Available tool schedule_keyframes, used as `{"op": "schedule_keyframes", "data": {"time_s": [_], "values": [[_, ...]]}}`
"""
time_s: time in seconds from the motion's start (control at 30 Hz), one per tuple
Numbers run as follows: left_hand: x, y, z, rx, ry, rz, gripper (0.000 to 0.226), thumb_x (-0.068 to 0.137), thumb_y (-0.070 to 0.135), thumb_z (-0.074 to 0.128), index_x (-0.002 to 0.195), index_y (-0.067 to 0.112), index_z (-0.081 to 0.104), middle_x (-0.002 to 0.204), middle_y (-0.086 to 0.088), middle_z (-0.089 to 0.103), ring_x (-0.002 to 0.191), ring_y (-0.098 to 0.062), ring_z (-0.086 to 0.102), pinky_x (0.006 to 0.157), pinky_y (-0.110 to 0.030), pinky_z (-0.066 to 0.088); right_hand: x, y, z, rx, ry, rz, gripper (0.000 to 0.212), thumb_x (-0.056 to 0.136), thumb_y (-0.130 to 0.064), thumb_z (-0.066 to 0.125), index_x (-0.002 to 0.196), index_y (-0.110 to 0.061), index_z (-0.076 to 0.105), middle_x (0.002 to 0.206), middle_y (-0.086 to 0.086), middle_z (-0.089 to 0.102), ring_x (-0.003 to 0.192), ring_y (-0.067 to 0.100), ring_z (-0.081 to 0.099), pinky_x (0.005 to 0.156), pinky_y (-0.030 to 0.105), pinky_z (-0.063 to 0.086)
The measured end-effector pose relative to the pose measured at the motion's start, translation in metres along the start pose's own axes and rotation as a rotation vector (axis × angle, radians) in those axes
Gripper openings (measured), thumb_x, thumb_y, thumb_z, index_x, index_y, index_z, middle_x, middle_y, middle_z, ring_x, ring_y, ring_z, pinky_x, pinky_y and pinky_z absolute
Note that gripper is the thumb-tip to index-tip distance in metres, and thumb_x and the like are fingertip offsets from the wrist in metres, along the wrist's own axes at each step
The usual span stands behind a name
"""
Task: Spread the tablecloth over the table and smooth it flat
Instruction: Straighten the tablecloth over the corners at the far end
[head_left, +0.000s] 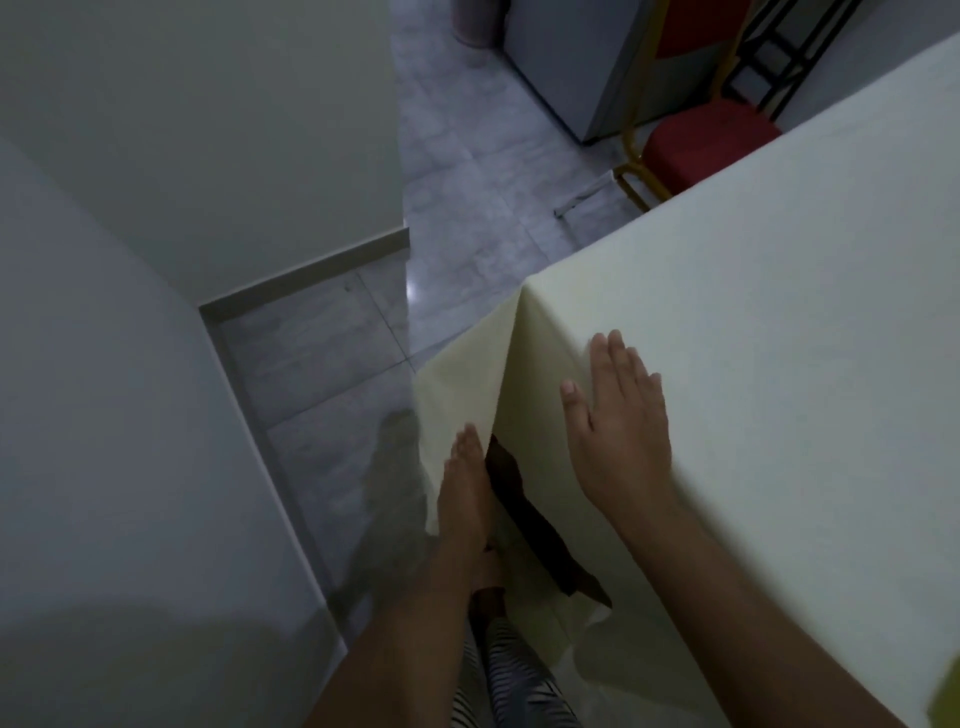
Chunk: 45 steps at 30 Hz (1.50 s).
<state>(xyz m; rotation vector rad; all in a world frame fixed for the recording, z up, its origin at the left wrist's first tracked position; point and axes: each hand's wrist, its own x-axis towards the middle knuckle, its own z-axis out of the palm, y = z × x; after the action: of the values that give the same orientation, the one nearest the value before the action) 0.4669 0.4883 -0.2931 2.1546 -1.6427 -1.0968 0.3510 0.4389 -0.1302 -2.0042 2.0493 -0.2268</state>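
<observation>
The cloth (753, 322) is lying over the table, filling the frame from about 1 o'clock round to 5 o'clock, with one corner hanging down at the centre and its flap (462, 374) dropping toward the floor (467, 182). It is pale cream and looks thin; the top is reading as nearly flat, with only faint creasing in the dim light. Below the corner, toward 6 o'clock, the hanging cloth is parting and a dark strip of the table (540, 530) beneath is showing, so the drape there is not yet tidy.

The right hand (618, 426) is resting flat on the cloth at the table's edge, fingers spread and straight, gripping nothing; this looks like a pressing or smoothing hold that is also pinning the cloth in place. The left hand (465, 493) is reaching down beside the hanging flap, fingers extended along its edge (whether it is pinching the fabric or only brushing it, I cannot tell). It seems placed to straighten the corner fold.

Further out, a red chair (701, 150) is standing at 1 o'clock, and a white wall (130, 364) is filling 9 o'clock.
</observation>
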Motion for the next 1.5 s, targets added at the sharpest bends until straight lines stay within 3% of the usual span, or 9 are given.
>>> {"op": "schedule_keyframes", "data": {"time_s": [0.07, 0.27, 0.33, 0.43, 0.53, 0.83, 1.07, 1.27, 1.5], "values": [[-0.014, 0.006, 0.010, 0.008, -0.078, 0.066, 0.064, 0.094, 0.060, 0.018, 0.150, 0.031, 0.020, 0.158, 0.004, 0.021, 0.146, -0.018, 0.019, 0.120, -0.040, 0.018, -0.003, 0.008, -0.006, 0.012, -0.010, 0.022, 0.056, 0.101, -0.040, 0.025, 0.151, -0.018, 0.013, 0.160, 0.002, 0.008, 0.147, 0.016, 0.005, 0.119, 0.037, -0.001], [-0.022, 0.023, -0.012, 0.382, -0.460, 0.023, 0.072, 0.096, 0.022, 0.046, 0.151, 0.003, 0.004, 0.158, -0.021, 0.004, 0.146, -0.036, 0.007, 0.118, -0.049, 0.016, -0.024, 0.045, -0.022, 0.158, 0.049, 0.129, 0.059, 0.097, -0.042, 0.021, 0.150, -0.017, 0.017, 0.160, 0.001, 0.009, 0.147, 0.014, 0.007, 0.117, 0.033, -0.003], [-0.011, 0.053, -0.052, 0.479, -0.310, 0.076, 0.069, 0.095, 0.015, 0.042, 0.150, 0.001, 0.002, 0.158, -0.023, 0.005, 0.146, -0.037, 0.008, 0.117, -0.051, 0.017, -0.031, 0.063, -0.024, 0.216, 0.062, 0.202, 0.055, 0.101, -0.039, 0.024, 0.150, -0.017, 0.017, 0.160, 0.000, 0.009, 0.146, 0.012, 0.007, 0.119, 0.033, -0.001], [0.003, 0.108, -0.113, 0.284, 0.231, 0.219, 0.059, 0.093, 0.005, 0.037, 0.149, 0.003, 0.018, 0.154, -0.022, 0.021, 0.142, -0.036, 0.021, 0.115, -0.050, 0.020, -0.033, 0.081, -0.029, 0.285, 0.102, 0.291, 0.053, 0.102, -0.034, 0.028, 0.150, -0.015, 0.019, 0.160, 0.003, 0.011, 0.146, 0.013, 0.010, 0.120, 0.034, 0.003], [0.013, 0.159, -0.141, 0.293, 0.371, 0.419, 0.055, 0.100, 0.015, 0.035, 0.150, 0.005, 0.017, 0.158, -0.019, 0.016, 0.146, -0.031, 0.014, 0.119, -0.047, 0.012, -0.025, 0.091, -0.034, 0.327, 0.130, 0.337, 0.053, 0.102, -0.034, 0.029, 0.150, -0.014, 0.020, 0.160, 0.004, 0.013, 0.146, 0.015, 0.011, 0.120, 0.033, 0.002], [-0.008, 0.273, -0.043, 0.749, -0.206, 0.939, 0.057, 0.103, 0.034, 0.026, 0.152, 0.012, 0.010, 0.161, -0.011, 0.003, 0.148, -0.025, 0.001, 0.119, -0.045, 0.001, -0.065, 0.167, -0.064, 0.366, 0.345, 0.596, 0.049, 0.101, -0.028, 0.035, 0.147, -0.014, 0.030, 0.157, 0.005, 0.022, 0.144, 0.020, 0.020, 0.119, 0.036, 0.013], [-0.068, 0.295, 0.017, 0.845, -0.515, 1.304, 0.054, 0.103, 0.033, 0.024, 0.152, 0.012, 0.014, 0.161, -0.010, 0.006, 0.149, -0.024, 0.003, 0.120, -0.044, 0.005, -0.186, 0.194, -0.059, 0.469, 0.762, 1.092, 0.036, 0.093, -0.012, 0.041, 0.125, -0.004, 0.055, 0.133, 0.015, 0.053, 0.120, 0.026, 0.049, 0.099, 0.031, 0.039], [-0.090, 0.277, 0.024, 0.871, -0.581, 1.395, 0.053, 0.103, 0.033, 0.025, 0.152, 0.013, 0.015, 0.161, -0.012, 0.005, 0.148, -0.027, 0.003, 0.120, -0.046, 0.007, -0.236, 0.136, -0.010, 0.706, 0.866, 1.453, 0.017, 0.092, -0.007, 0.049, 0.102, -0.008, 0.062, 0.099, 0.010, 0.063, 0.086, 0.020, 0.055, 0.064, 0.025, 0.035], [-0.100, 0.290, 0.031, 0.962, -0.578, 1.592, 0.051, 0.103, 0.032, 0.023, 0.150, 0.014, 0.019, 0.161, -0.010, 0.009, 0.148, -0.025, 0.006, 0.119, -0.044, 0.008, -0.228, 0.130, 0.026, 0.899, 0.843, 1.509, 0.025, 0.095, -0.020, 0.049, 0.118, -0.014, 0.057, 0.117, 0.008, 0.062, 0.102, 0.024, 0.058, 0.079, 0.032, 0.046]]}}
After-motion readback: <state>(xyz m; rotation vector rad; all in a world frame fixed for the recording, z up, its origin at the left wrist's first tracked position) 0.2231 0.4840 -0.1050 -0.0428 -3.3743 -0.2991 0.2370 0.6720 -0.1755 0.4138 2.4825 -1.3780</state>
